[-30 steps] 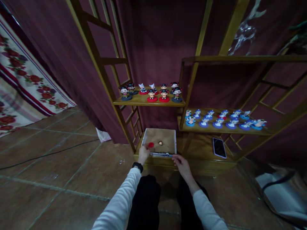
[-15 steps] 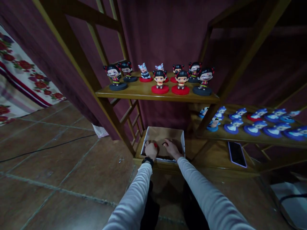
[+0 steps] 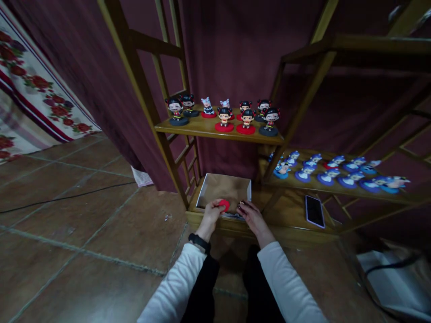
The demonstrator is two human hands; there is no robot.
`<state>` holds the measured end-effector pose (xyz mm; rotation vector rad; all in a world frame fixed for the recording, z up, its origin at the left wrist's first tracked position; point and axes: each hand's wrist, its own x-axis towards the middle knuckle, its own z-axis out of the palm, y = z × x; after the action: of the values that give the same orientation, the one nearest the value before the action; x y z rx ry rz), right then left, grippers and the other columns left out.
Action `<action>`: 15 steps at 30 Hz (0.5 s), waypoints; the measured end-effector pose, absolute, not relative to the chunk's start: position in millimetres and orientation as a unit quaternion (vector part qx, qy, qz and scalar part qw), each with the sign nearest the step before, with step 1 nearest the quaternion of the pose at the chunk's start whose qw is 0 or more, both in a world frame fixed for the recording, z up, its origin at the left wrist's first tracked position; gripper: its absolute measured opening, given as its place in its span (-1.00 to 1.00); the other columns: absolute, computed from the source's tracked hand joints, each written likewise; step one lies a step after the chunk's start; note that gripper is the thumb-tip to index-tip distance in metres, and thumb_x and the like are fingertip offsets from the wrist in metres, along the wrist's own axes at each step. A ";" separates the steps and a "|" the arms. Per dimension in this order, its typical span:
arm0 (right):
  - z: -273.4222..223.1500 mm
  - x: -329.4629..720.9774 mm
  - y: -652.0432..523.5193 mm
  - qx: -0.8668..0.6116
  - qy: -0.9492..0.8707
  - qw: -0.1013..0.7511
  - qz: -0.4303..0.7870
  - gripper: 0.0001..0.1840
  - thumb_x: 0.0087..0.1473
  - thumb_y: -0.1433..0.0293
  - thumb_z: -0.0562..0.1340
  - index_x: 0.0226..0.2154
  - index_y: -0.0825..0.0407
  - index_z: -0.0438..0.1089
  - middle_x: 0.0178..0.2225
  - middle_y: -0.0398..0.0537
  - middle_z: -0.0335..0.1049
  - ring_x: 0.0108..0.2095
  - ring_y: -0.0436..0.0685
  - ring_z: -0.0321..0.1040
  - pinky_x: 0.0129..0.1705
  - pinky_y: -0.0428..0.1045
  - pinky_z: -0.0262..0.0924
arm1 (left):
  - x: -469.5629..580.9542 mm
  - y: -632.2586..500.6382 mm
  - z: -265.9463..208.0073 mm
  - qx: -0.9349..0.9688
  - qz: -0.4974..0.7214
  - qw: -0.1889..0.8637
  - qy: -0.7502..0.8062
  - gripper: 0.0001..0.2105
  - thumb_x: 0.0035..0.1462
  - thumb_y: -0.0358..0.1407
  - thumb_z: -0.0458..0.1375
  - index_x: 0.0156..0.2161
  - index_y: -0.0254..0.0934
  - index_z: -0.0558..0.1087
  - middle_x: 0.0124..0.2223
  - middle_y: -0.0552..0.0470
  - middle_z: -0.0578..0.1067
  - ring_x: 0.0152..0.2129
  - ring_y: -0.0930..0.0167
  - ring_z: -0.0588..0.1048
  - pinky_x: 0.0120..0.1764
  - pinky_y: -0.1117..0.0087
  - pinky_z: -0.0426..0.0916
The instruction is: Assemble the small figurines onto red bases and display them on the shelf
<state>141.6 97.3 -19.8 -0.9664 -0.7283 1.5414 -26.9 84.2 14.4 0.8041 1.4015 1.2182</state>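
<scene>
My left hand (image 3: 212,211) is closed on a round red base (image 3: 224,205), held by its edge over the front of the box. Beside it, my right hand (image 3: 252,216) pinches a small dark figurine (image 3: 240,205), largely covered by the fingers. The two pieces are close together but apart. Under and behind both hands sits a shallow white-edged cardboard box (image 3: 225,183) with a brown inside. The near part of the box is hidden by my hands.
Above the box, a wooden shelf (image 3: 202,129) bears several figurines on red and dark bases. On a lower shelf to the right stand several blue-and-white figurines (image 3: 328,176). A phone (image 3: 314,211) lies right of the box. A black cable (image 3: 67,197) crosses the tiled floor.
Both hands have risen out of the box toward me, the left bringing up the red base and the right the small figurine. The camera view has shifted.
</scene>
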 end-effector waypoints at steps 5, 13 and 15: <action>-6.3 166.7 27.9 -0.391 -0.275 0.545 0.689 -0.78 -0.26 0.37 0.41 -0.44 0.01 0.46 -0.31 -0.12 0.49 -0.25 0.08 0.43 -0.10 0.05 0.35 | -12.5 14.4 14.3 0.249 0.517 0.610 0.546 -0.78 -0.23 -0.50 0.21 -0.36 -0.32 0.47 -0.37 0.01 0.52 -0.47 0.49 0.47 -0.41 0.50 0.36; 8.9 176.2 -17.0 -0.407 -0.288 0.543 0.676 -0.71 -0.25 0.31 0.42 -0.38 0.03 0.47 -0.36 -0.10 0.47 -0.36 0.02 0.40 -0.25 -0.03 0.37 | 4.7 -11.2 20.8 0.326 0.522 0.587 0.526 -0.77 -0.25 -0.53 0.23 -0.36 -0.34 0.47 -0.43 0.03 0.53 -0.47 0.46 0.48 -0.39 0.46 0.36; 11.3 174.0 -20.4 -0.410 -0.297 0.559 0.657 -0.68 -0.27 0.30 0.42 -0.36 0.03 0.46 -0.36 -0.11 0.46 -0.37 0.01 0.38 -0.24 -0.03 0.36 | 8.6 -13.1 17.9 0.330 0.527 0.582 0.524 -0.78 -0.26 -0.53 0.23 -0.38 -0.35 0.47 -0.45 0.03 0.53 -0.50 0.46 0.47 -0.41 0.47 0.36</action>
<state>174.0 -20.4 11.3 -0.9657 -0.7010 1.5491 8.6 -13.1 17.9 0.7708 1.2235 1.2316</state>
